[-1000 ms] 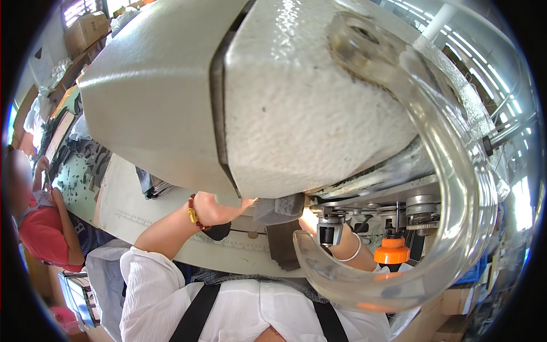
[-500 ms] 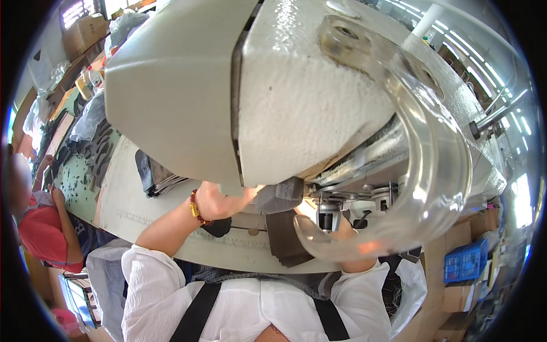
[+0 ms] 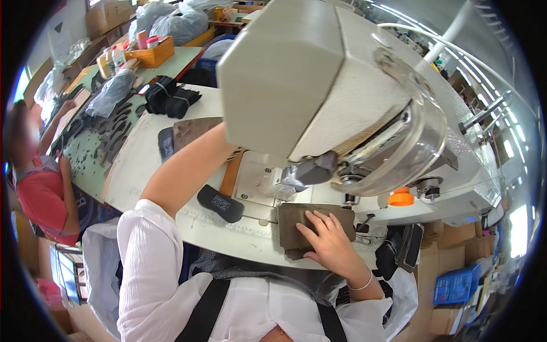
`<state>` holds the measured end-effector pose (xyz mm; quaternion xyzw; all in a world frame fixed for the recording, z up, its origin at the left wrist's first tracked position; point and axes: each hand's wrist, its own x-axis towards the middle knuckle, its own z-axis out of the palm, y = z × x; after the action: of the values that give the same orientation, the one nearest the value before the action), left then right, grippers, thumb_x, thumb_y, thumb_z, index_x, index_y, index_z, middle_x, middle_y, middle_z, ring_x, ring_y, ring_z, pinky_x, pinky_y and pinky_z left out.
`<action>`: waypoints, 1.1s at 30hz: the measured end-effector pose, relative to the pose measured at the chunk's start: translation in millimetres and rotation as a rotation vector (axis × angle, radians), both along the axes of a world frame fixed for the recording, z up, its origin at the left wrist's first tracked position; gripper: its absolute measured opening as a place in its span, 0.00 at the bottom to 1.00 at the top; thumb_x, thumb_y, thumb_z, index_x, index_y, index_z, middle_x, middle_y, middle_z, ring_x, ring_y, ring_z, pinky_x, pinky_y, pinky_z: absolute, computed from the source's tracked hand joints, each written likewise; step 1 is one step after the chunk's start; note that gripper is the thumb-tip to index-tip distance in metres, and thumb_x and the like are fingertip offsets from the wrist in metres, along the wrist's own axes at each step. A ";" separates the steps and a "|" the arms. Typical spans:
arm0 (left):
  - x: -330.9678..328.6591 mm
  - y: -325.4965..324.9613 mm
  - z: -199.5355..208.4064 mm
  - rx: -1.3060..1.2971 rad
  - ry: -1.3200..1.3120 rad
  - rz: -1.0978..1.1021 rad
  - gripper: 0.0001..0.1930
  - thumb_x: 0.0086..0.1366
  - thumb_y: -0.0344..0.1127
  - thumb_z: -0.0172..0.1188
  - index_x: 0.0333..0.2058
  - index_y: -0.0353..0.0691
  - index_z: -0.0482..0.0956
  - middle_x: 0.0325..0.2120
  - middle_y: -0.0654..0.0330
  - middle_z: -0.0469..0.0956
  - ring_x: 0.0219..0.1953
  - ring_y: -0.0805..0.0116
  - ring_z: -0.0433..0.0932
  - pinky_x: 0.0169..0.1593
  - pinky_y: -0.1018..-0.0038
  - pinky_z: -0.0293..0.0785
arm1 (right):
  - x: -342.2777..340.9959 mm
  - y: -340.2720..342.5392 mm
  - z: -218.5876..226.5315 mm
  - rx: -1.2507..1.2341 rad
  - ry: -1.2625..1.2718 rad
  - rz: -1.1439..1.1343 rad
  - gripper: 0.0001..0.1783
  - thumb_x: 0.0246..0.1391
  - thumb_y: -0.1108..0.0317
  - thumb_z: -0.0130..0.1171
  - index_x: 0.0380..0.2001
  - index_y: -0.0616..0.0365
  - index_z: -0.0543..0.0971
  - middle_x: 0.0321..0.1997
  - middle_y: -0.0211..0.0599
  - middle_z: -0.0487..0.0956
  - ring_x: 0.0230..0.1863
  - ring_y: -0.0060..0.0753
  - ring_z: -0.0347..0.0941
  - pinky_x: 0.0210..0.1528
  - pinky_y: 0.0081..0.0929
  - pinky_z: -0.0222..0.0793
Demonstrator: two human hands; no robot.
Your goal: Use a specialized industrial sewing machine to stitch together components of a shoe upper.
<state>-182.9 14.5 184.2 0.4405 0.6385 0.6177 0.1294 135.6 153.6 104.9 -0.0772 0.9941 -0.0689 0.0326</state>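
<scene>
The sewing machine (image 3: 279, 74) fills the upper middle, its pale head leaning over the white table. My right hand (image 3: 330, 242) lies flat, fingers spread, on a stack of brown flat pieces (image 3: 289, 219) near the front edge. My left forearm (image 3: 185, 162) reaches away behind the machine head, which hides that hand and whatever it may touch. Between my arms lies a dark rounded pad (image 3: 219, 204) with a small label. Past my left forearm is a brown patterned flat piece (image 3: 194, 130), with a dark labelled piece (image 3: 166, 143) beside it.
A clear curved guard (image 3: 427, 131) and an orange knob (image 3: 401, 196) sit on the machine's right. Black bundles (image 3: 171, 98) lie at the far left. A person in red (image 3: 48, 194) works at a green table (image 3: 85, 157). A blue basket (image 3: 456, 285) stands at right.
My view has shifted, showing more table. My left hand has gone from beside the machine's lower end to behind its head. My right hand has come from behind the guard onto the brown stack.
</scene>
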 end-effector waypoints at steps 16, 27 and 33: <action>-103.8 -212.4 -86.5 -0.063 -0.477 0.267 0.15 0.71 0.23 0.63 0.54 0.32 0.79 0.44 0.64 0.81 0.40 0.78 0.83 0.48 0.79 0.84 | 4.7 6.0 -31.0 -0.017 0.129 -0.008 0.40 0.43 0.66 0.78 0.63 0.49 0.77 0.74 0.45 0.69 0.74 0.49 0.64 0.72 0.55 0.62; -30.2 -180.1 -79.9 -0.270 1.073 0.715 0.16 0.54 0.27 0.72 0.44 0.40 0.86 0.38 0.56 0.82 0.45 0.53 0.80 0.50 0.63 0.78 | 2.6 12.6 -31.4 -0.088 0.145 -0.021 0.40 0.41 0.66 0.78 0.61 0.58 0.76 0.73 0.43 0.71 0.73 0.46 0.66 0.73 0.49 0.63; 61.4 -157.1 -104.3 -0.550 0.876 -0.110 0.12 0.53 0.30 0.74 0.36 0.39 0.84 0.39 0.57 0.81 0.45 0.55 0.80 0.49 0.63 0.79 | -1.5 15.6 -27.3 -0.093 0.174 0.004 0.40 0.39 0.62 0.79 0.59 0.59 0.78 0.70 0.41 0.74 0.70 0.45 0.69 0.71 0.43 0.66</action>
<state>-121.4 -142.7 79.9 0.6403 0.7474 0.1772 -0.0070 134.1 169.2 77.6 -0.0863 0.9888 -0.1078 -0.0571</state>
